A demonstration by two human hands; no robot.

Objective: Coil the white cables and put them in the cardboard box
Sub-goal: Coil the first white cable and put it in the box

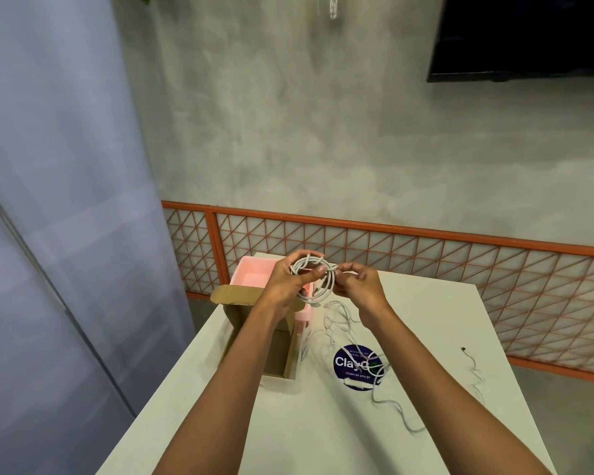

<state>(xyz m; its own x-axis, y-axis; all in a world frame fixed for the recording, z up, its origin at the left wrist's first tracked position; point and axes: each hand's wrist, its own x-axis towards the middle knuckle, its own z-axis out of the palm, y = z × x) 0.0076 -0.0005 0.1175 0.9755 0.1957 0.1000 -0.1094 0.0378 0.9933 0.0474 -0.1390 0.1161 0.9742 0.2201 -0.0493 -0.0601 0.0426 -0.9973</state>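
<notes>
A white cable wound into a small coil (327,292) is held up above the table's far end. My left hand (290,281) grips the coil's left side, thumb across the loops. My right hand (360,284) pinches the coil's right edge. Below my left forearm the open cardboard box (278,354) stands on the table's left side, partly hidden by the arm. More loose white cables (348,329) lie tangled on the table to the right of the box, trailing toward the near right (402,414).
A pink tray (251,275) sits behind the box at the far left corner. A round blue sticker (352,366) lies under the loose cables. A thin cable with a dark plug (474,366) lies at the right. The white table (323,433) ends close on the left.
</notes>
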